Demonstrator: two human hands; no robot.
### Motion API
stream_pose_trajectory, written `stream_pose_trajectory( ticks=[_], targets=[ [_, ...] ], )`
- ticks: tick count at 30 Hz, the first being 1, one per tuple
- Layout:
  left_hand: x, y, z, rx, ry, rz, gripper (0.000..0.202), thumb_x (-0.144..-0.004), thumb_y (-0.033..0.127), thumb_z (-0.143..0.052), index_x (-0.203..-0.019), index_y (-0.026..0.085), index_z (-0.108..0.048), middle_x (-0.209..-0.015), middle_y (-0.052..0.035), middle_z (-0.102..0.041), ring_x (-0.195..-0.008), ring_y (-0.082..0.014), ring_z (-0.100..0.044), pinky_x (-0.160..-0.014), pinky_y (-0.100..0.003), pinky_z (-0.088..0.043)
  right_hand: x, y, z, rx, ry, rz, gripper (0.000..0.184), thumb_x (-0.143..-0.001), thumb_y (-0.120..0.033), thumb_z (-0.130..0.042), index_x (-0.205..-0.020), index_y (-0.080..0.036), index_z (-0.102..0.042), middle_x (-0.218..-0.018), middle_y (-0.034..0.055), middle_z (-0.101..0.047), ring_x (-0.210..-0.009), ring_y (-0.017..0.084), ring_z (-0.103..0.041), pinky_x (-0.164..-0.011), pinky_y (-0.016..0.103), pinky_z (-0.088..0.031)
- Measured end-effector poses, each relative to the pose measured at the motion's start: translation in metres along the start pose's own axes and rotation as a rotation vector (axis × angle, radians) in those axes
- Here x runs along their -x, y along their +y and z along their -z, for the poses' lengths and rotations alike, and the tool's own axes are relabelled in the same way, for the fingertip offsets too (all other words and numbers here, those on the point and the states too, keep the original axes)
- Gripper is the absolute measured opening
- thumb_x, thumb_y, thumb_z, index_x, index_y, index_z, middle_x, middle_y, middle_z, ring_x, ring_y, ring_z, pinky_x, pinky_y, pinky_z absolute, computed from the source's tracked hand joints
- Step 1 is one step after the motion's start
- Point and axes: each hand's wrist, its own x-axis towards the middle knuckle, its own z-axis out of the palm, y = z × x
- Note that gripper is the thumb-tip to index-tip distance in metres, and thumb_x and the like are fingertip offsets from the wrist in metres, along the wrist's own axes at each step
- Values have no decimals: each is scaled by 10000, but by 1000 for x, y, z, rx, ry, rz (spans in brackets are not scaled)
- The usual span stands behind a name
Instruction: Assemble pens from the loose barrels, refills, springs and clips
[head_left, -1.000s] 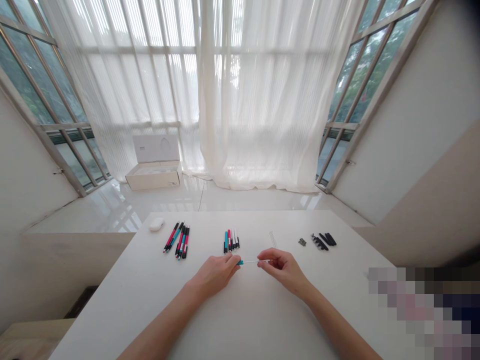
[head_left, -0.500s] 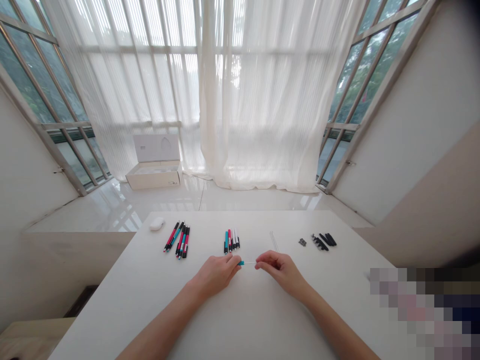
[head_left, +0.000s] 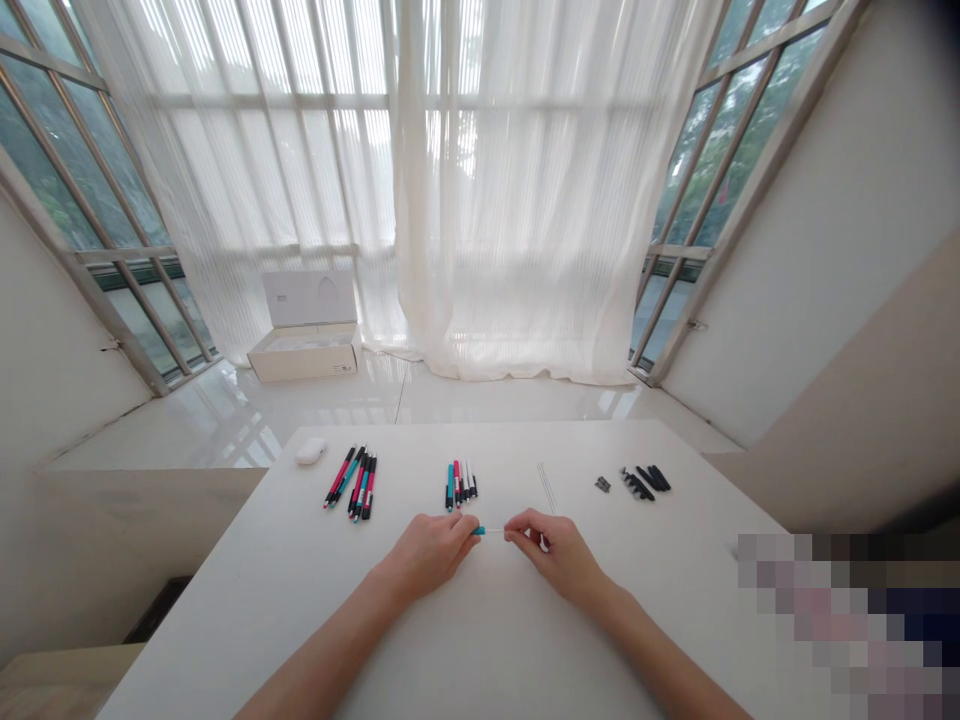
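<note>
A teal pen part [head_left: 478,530] is pinched by the left hand [head_left: 429,555], and a thin refill [head_left: 495,531] is pinched by the right hand [head_left: 556,552], over the middle of the white table [head_left: 480,640].

Red, teal, black pens [head_left: 361,487] on white tabletop [head_left: 285,540].

On my table [head_left: 495,650]: small case [head_left: 310,451] far left, pens [head_left: 354,482] right of it, more pens [head_left: 459,486] middle, small parts [head_left: 643,480] far right.

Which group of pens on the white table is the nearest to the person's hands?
The smaller group of pens, just beyond the left hand and the right hand; the larger group lies farther to the left.
</note>
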Motion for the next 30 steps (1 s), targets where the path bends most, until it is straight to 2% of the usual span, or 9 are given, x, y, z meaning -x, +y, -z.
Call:
stream_pose_trajectory(
  ticks=[12, 21, 30],
  targets=[
    [-1, 0, 0, -37, 20, 4, 186, -982, 299, -345, -966, 218, -512, -812, -9, -624, -671, -145, -612, -513, -204, -366, 1, -3, -3, 83, -22, -19, 213, -887, -335, -478, -885, -248, -672, -740, -3, -710, -570, 137, -578, -597, 254, -439],
    [1, 2, 2, -26, -7, -66, 204, -983, 322, -345, -958, 216, -517, -753, 3, -602, -641, -138, -598, -505, -213, -349, 1, -8, 6, 61, -133, 94, 272, -913, -272, -419, -870, -238, -685, -808, 8, -717, -726, 151, -634, -684, 246, -438],
    [0, 4, 6, -52, -58, -64, 178, -990, 303, -329, -1019, 222, -484, -787, 8, -597, -670, -146, -607, -521, -223, -366, 4, -5, -1, 135, -103, 76, 226, -903, -285, -449, -879, -230, -667, -739, -3, -703, -620, 129, -595, -607, 235, -409]
  ],
)
